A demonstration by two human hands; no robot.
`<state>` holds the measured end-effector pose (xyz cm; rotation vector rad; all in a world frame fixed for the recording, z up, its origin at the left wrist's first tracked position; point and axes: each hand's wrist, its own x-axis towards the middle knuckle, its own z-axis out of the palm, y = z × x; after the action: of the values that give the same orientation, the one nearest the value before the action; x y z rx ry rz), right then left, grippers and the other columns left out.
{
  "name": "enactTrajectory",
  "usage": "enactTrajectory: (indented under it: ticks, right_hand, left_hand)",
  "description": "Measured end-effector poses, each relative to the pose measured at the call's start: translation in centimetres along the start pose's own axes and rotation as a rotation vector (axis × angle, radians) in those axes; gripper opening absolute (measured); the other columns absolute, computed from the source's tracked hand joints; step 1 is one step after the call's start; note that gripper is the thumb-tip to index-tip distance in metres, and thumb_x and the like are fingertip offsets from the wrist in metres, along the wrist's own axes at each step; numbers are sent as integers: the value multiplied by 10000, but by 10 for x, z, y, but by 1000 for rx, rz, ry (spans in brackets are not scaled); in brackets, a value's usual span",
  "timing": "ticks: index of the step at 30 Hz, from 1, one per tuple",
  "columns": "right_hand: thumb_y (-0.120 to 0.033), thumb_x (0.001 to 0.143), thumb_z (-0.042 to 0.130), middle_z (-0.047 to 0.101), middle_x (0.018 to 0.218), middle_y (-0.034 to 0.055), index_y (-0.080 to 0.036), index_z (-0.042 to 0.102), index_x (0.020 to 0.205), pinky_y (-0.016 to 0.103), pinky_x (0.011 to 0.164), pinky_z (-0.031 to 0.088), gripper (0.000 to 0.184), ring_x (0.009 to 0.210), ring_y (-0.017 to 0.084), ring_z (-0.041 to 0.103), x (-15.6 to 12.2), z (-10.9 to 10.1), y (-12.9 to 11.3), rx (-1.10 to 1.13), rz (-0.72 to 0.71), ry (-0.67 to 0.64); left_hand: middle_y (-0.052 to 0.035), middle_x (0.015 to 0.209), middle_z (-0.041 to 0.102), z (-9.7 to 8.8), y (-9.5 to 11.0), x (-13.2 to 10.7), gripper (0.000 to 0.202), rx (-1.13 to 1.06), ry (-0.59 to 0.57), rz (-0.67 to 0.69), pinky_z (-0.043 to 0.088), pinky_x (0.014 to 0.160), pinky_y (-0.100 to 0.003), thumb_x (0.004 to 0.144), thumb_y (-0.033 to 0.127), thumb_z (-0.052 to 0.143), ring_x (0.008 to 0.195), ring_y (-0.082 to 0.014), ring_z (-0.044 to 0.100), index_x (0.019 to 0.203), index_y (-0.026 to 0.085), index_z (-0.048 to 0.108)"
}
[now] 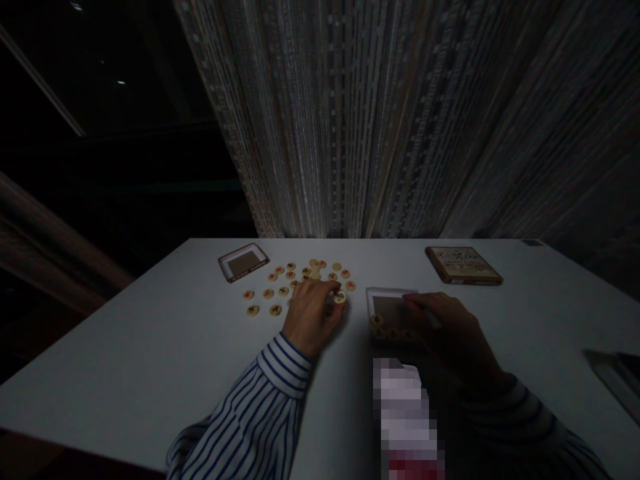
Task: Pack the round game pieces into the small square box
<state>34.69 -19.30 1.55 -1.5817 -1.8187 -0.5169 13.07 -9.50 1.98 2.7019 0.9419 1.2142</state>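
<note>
My left hand (313, 313) pinches a round Chinese chess piece (340, 297) with a black character between thumb and fingertips, just left of an open tray. Several more Chinese chess pieces (283, 291), some marked red and some black, lie loose beyond and left of that hand; a few are partly hidden by it. My right hand (445, 327) is closed around the right side of the shallow tray (370, 303), its fingers over the far right corner; shadow hides the thumb. Several pieces (379, 331) lie along the tray's near and left side.
An open box lid (233, 253) rests at the far left of the white table (175, 333). Toward the far right is a flat printed box (463, 265). A pixelated pale shape (405, 407) covers the near middle. A dark flat item (620, 373) lies at the right edge. Curtains hang behind.
</note>
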Motion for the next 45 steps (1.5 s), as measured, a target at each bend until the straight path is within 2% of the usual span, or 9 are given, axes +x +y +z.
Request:
enactTrajectory:
  ticks: [10,15,23,30,39,45]
  right_hand:
    - [-273,867,394,672,762,69,-167,626,859,314,620,437,256,690,175,603,-2,-2,-4,28,48,-56]
    - [-271,864,410,670,772,68,-173,629,863,309,624,432,240,699,171,601,-5,0,-1,51,61,-52]
    - [-273,852,419,682,777,53,-191,627,845,318,632,458,224,702,168,615,-4,-2,-2,77,120,-26]
    - [-249,829,435,685,761,63,-189,643,854,327,611,468,218,676,179,613,-5,0,-2,122,125,-36]
    - [-254,829,432,679,718,40,-211,653,815,308,582,468,226,637,165,612,-6,3,-8,155,161,-127]
    - [-292,824,477,687,783,36,-222,653,864,296,586,488,193,690,164,628,-10,4,-12,319,230,-168]
  left_hand:
    - [-67,893,632,10,20,14,240,-15,-41,73,424,788,-375,754,199,558,887,-216,533,990,157,543]
    - [-67,923,632,22,30,23,281,-39,-49,80,420,806,-370,735,169,580,903,-217,527,1013,148,542]
    - [-71,888,640,43,32,5,272,-91,-67,64,438,760,-370,745,194,576,854,-210,553,1014,164,546]
    - [-75,853,649,44,31,-6,237,-141,-38,59,455,724,-366,750,216,565,818,-206,579,981,164,563]
    - [-72,835,639,44,34,-7,253,-174,-56,21,465,704,-378,738,225,588,789,-207,579,985,179,564]
    - [-59,818,626,44,39,-8,248,-209,-87,21,465,690,-361,729,214,589,781,-201,575,976,193,569]
